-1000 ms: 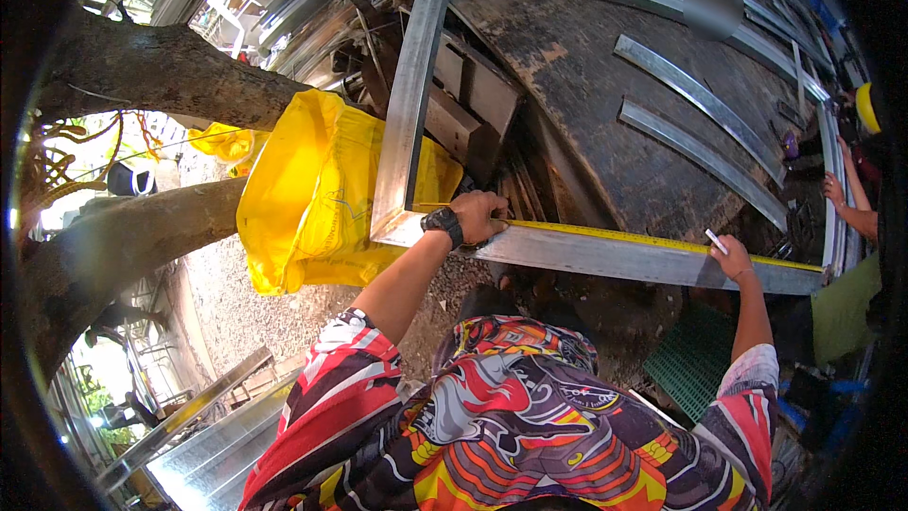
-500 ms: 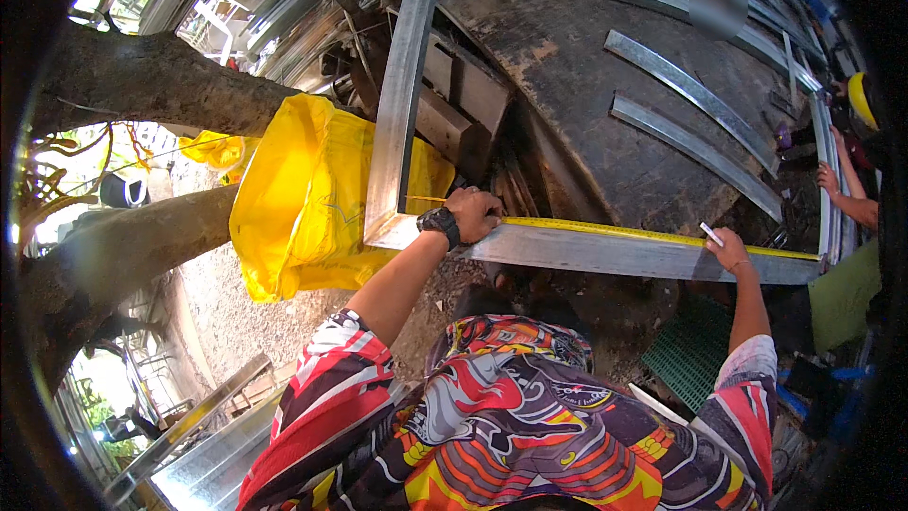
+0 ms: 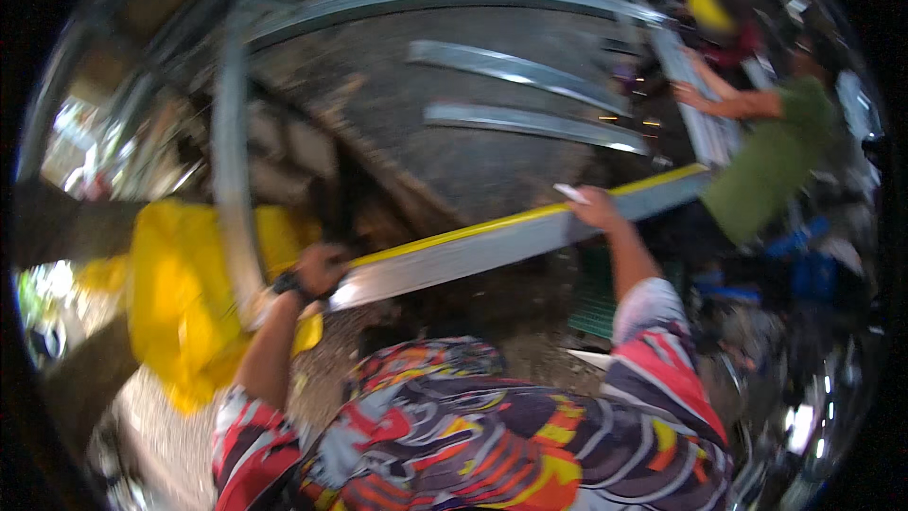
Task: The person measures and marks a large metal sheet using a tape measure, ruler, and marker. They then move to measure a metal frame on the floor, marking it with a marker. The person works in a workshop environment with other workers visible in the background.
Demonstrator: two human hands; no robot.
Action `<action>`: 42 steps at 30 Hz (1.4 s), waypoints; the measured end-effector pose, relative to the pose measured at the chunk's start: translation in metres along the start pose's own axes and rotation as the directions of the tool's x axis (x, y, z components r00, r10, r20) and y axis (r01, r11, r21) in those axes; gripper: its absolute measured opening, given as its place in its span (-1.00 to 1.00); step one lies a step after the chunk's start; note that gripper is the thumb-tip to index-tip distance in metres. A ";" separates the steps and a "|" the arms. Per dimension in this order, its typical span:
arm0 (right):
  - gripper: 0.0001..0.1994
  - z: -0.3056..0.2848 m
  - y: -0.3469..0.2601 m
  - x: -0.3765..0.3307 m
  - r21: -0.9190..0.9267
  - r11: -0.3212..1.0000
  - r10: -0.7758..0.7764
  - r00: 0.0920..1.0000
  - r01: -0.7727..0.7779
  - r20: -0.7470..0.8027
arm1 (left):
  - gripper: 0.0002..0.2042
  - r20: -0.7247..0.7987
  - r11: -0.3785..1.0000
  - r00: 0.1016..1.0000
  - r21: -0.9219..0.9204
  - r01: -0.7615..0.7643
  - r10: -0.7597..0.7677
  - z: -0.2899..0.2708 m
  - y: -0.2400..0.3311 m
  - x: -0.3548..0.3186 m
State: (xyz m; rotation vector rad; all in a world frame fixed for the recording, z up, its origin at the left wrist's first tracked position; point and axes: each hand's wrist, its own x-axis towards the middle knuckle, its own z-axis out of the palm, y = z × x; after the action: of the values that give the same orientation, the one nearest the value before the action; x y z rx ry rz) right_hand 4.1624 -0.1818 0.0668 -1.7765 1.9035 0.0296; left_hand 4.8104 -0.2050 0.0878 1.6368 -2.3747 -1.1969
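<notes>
A large frame of silvery metal tubes lies in front of me, and its near bar [image 3: 473,263] slants up toward the right. Stretched along that bar's upper edge is a yellow tape measure [image 3: 530,214]. My left hand [image 3: 322,268], blurred, is closed on the tape at the bar's left end, near the frame's corner; a dark watch sits on that wrist. Farther right, my right hand [image 3: 596,210] grips a white marker [image 3: 570,193] above the bar, its tip pointing left.
Two loose metal strips [image 3: 530,128] lie on the dark surface inside the frame. At right, a person in a green shirt [image 3: 780,161] is beside the frame's right bar, where hands rest. A yellow sack [image 3: 180,303] stands left; a green grate [image 3: 596,298] lies below the bar.
My view has swung right, so the frame and sack appear farther left and tilted. More of the green-shirted person shows. Both hands remain at the bar, the marker still in my right.
</notes>
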 end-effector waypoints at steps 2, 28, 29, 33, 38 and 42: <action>-0.67 0.004 -0.004 0.002 -0.038 0.995 0.088 0.996 -0.088 0.013 | -0.74 -0.031 0.999 0.999 -0.023 -0.034 0.034 -0.001 0.013 -0.004; -0.72 -0.008 0.018 -0.009 -0.017 0.999 -0.037 0.998 0.037 -0.053 | -0.73 0.131 0.989 0.983 -0.083 -0.118 0.128 0.000 0.016 0.025; -0.73 -0.005 0.029 -0.009 0.000 0.999 -0.045 0.994 0.045 -0.096 | -0.72 0.134 0.989 0.982 -0.087 -0.118 0.129 -0.001 0.018 0.028; -0.72 0.020 0.052 -0.003 0.044 0.995 0.095 0.908 -0.085 -0.407 | -0.69 0.173 0.998 0.983 -0.044 -0.047 0.054 0.002 0.023 0.038; -0.67 0.022 -0.054 0.008 0.439 0.895 0.194 0.814 0.082 -0.547 | -0.70 0.172 0.994 0.985 -0.111 0.000 0.019 0.014 0.015 0.034; -0.66 0.030 -0.164 -0.010 0.953 0.276 0.359 0.933 -0.126 0.019 | -0.69 0.179 0.993 0.984 -0.114 0.022 -0.002 0.009 0.026 0.035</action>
State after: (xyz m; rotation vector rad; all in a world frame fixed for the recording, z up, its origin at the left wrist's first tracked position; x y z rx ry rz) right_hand 4.3264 -0.1837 0.0995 -0.6228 1.6588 -1.0222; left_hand 4.7704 -0.2238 0.0840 1.5731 -2.3444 -1.5126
